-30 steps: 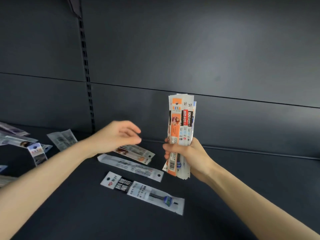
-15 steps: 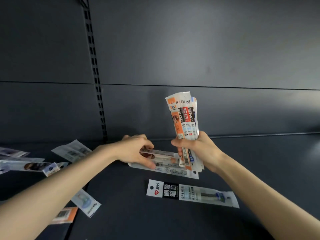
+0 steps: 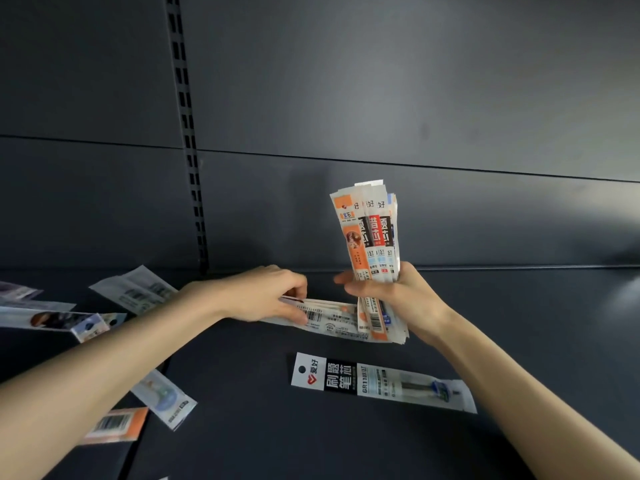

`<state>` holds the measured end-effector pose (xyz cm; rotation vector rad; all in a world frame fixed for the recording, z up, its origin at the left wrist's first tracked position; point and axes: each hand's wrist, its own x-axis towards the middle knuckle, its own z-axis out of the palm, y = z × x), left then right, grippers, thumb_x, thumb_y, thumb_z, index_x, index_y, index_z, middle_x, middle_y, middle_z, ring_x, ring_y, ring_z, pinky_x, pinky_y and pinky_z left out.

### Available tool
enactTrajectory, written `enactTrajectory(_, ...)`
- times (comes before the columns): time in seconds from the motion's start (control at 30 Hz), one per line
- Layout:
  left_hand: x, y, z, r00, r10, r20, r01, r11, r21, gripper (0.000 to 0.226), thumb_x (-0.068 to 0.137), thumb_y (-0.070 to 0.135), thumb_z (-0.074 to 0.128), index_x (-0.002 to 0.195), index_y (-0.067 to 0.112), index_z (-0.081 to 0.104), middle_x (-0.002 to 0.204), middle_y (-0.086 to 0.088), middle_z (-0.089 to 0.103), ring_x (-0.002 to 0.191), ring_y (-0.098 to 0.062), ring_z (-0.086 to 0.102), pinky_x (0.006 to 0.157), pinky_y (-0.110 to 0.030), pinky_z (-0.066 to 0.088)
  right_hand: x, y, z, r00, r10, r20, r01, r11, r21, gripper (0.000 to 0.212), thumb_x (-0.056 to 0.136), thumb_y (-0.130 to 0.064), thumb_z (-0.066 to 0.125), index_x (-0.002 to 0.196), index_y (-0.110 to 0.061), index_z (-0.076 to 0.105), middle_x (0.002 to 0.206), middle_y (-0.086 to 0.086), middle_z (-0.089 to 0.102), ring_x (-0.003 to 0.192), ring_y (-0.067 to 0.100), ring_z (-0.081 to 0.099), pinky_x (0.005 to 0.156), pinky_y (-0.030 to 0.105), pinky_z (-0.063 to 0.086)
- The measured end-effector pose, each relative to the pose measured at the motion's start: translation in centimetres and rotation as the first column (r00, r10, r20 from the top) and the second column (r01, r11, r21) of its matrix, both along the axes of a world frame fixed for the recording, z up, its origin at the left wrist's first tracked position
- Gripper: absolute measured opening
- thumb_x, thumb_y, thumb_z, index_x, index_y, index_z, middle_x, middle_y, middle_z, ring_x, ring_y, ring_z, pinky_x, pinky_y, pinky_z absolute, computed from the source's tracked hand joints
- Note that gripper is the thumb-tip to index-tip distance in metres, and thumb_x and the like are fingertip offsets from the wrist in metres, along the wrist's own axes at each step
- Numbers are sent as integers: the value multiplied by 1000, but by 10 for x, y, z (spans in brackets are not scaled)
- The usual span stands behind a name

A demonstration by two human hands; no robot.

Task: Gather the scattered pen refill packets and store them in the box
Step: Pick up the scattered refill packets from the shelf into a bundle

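Gathering from a shelf (image 3: 519, 323): the right hand (image 3: 391, 296) fingers clamp an upright bundle (image 3: 370, 230) of refill packets, the left hand (image 3: 263, 296) fingers pinch flat packets (image 3: 329, 317) beside it; lifting them level should keep edges aligned.

Your right hand (image 3: 391, 296) grips an upright bundle of packets (image 3: 370, 237), with orange, red and black labels fanned at the top and barcoded ends poking out below your fist. Your left hand (image 3: 263, 296) pinches flat packets (image 3: 332, 317) lying sideways, their far end touching the bundle's foot. A black-and-white labelled packet (image 3: 381, 382) lies flat just nearer you than your right hand. More loose packets (image 3: 135, 292) lie scattered outside your left forearm.
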<state>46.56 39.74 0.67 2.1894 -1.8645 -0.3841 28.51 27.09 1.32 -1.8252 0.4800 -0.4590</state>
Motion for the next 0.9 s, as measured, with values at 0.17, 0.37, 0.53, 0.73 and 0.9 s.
enactTrajectory(0.17, -16, 3, 30, 999, 52, -6, -52, 982, -184, 18, 75, 36, 76, 78, 27, 61, 62, 13, 59, 53, 5, 50, 48, -15, 32, -10, -2, 9, 992, 47, -114, -56, 995, -83, 23, 79, -9, 73, 101, -16, 68, 101, 1, 73, 94, 16, 68, 85, 31, 55)
enactTrajectory(0.37, -65, 4, 62, 993, 119, -29, -121, 922, -369, 19, 65, 32, 83, 72, 19, 70, 57, 14, 61, 54, 8, 54, 51, -9, 36, -36, -8, 30, 995, 61, -78, -77, 973, -218, 31, 74, -7, 78, 101, -15, 66, 88, -11, 70, 73, -2, 68, 63, 11, 52)
enactTrajectory(0.53, -105, -11, 49, 920, 362, 152, -213, 785, -582, 55, 61, 60, 75, 103, 27, 63, 102, 14, 62, 106, -10, 50, 104, -31, 20, -76, -26, 26, 998, -11, 56, 21, 984, -177, 28, 75, -5, 77, 92, -22, 65, 86, -15, 69, 72, 0, 68, 58, 12, 53)
enactTrajectory(0.73, -178, -43, 25, 681, 252, -688, -702, 492, -515, 94, 69, 24, 82, 144, 19, 25, 134, 11, 42, 116, 0, 45, 107, -30, 32, -116, -48, 12, 980, -115, 166, 116, 993, 0, 28, 77, -8, 76, 102, -14, 66, 95, 2, 72, 84, 20, 69, 66, 30, 57)
enactTrajectory(0.9, -203, -67, 16, 454, -26, -891, -689, 623, -370, 17, 92, 15, 56, 108, 11, 62, 105, -7, 71, 98, -16, 69, 89, -37, 55, -126, -56, 8, 987, -29, 156, 20, 998, 58, 29, 76, -10, 77, 103, -17, 68, 97, 0, 74, 88, 18, 71, 79, 36, 57)
